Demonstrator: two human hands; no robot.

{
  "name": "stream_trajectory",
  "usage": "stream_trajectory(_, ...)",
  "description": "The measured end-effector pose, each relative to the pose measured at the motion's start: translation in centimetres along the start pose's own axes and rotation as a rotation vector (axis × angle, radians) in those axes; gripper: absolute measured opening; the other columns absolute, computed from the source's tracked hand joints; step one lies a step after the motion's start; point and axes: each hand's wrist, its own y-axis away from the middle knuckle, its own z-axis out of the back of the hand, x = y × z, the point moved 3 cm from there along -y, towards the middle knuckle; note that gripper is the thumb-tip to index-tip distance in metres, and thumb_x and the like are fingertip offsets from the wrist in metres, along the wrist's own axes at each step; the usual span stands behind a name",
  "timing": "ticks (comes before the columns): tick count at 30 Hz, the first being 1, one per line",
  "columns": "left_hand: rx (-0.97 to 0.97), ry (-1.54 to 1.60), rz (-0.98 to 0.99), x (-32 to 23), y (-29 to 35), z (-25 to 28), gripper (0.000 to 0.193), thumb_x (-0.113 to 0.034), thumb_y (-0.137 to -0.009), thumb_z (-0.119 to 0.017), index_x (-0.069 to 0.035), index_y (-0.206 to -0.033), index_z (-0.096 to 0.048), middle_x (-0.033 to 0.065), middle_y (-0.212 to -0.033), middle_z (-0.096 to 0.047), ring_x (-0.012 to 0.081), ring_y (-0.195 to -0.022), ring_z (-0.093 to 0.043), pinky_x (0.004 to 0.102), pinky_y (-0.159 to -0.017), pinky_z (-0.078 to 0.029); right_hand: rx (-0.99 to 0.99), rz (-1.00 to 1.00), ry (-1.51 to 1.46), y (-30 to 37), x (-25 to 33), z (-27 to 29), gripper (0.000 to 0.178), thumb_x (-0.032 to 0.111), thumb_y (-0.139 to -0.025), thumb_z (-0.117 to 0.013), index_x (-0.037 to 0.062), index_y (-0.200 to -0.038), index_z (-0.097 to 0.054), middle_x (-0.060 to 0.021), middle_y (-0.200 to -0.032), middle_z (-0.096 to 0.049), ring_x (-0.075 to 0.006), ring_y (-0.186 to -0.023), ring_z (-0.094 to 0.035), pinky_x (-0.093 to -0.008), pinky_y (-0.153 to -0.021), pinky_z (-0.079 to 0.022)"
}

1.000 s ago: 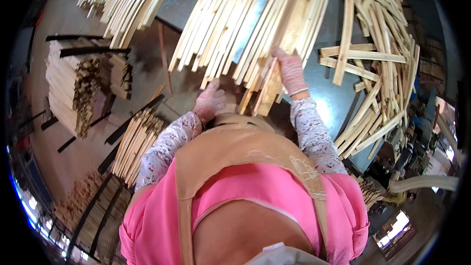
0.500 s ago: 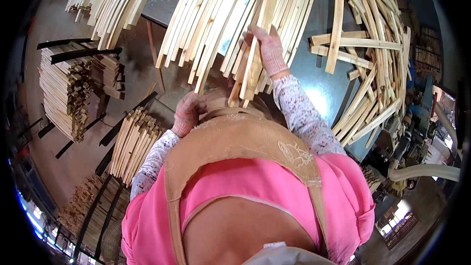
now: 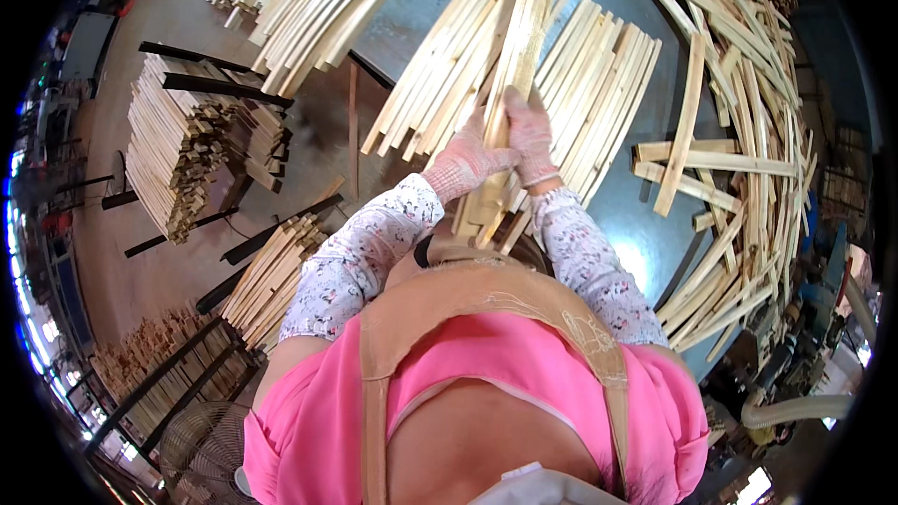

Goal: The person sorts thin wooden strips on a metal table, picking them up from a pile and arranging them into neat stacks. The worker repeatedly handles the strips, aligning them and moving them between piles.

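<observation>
Both my hands wear pale pink gloves. My left hand (image 3: 468,159) is closed around the near part of some long wooden slats (image 3: 531,14), its thumb lying across them. Against their right side, my right hand (image 3: 530,136) grips the same slats, fingers pointing away from me. The held slats stand raised above the others, their near ends close to my tan apron (image 3: 468,290). On the metal table, loose slats lie side by side to the left (image 3: 440,84) and in another row to the right (image 3: 603,84). My palms hide part of the held wood.
A jumbled heap of slats (image 3: 748,131) covers the table's right side. More slats (image 3: 323,0) lie at the far left. Stacked strips (image 3: 164,150) rest on black metal bars, with a smaller stack (image 3: 271,281) nearer. A fan (image 3: 201,449) stands lower left.
My left hand has come up from beside the apron and taken hold of the slats. My right hand has slid nearer along them. The whole view has shifted.
</observation>
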Motion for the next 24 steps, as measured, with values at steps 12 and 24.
stream_trajectory(12,-0.358,-1.167,0.139,3.0,-13.0,24.2,0.073,-0.039,-0.097,-0.070,0.005,-0.152,-0.053,0.0188,-0.164,-0.045,0.0365,-0.158,-0.035,0.0459,-0.133,-0.026,-0.471,-0.385,0.597,0.8,-7.8,18.6,0.081,0.044,-0.093,-0.075,-0.0072,-0.152,-0.054,-0.0343,-0.149,-0.059,-0.0451,-0.136,-0.060,-0.0463,-0.115,-0.047)
stream_trajectory(24,-0.611,-1.137,-0.317,5.7,-12.5,24.6,0.058,-0.044,-0.106,-0.055,-0.016,-0.157,-0.053,0.0155,-0.153,-0.058,0.0356,-0.138,-0.057,0.0470,-0.116,-0.045,-0.388,-0.315,0.729,-7.6,-9.3,7.1,0.083,0.052,-0.090,-0.073,-0.0009,-0.151,-0.057,-0.0361,-0.146,-0.055,-0.0514,-0.134,-0.056,-0.0520,-0.116,-0.045)
